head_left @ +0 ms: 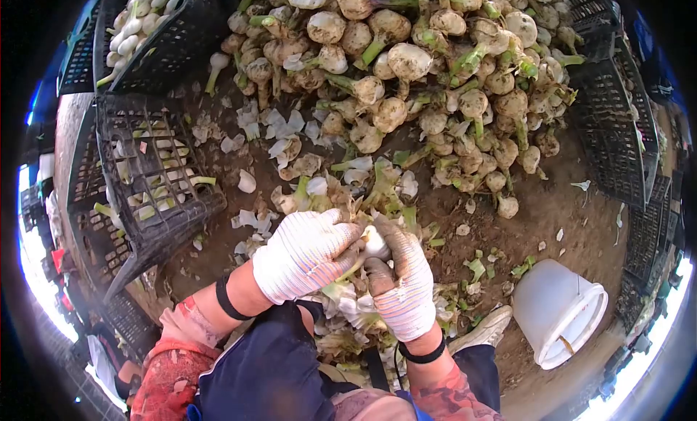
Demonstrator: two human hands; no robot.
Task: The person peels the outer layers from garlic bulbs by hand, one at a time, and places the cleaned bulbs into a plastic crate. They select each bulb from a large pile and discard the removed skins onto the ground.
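Observation:
Both hands wear striped white gloves with soiled fingertips and meet near the middle of the head view. Between them is a white garlic bulb [375, 243], partly covered by the fingers. My left hand [308, 252] closes on its left side, fingers bent round the bulb and its stem. On the other side my right hand [403, 279] has its fingers and thumb curled against the bulb. Loose skins and cut leaves [348, 297] lie under and around the hands. Beyond them rises a large heap of soil-covered garlic bulbs [435, 79].
A black crate [149, 167] holding garlic stands tilted at the left, with another crate [174, 39] of white bulbs above it. More black crates [617, 123] line the right side. A white bucket [548, 305] lies on its side at the lower right, near a shoe [483, 330].

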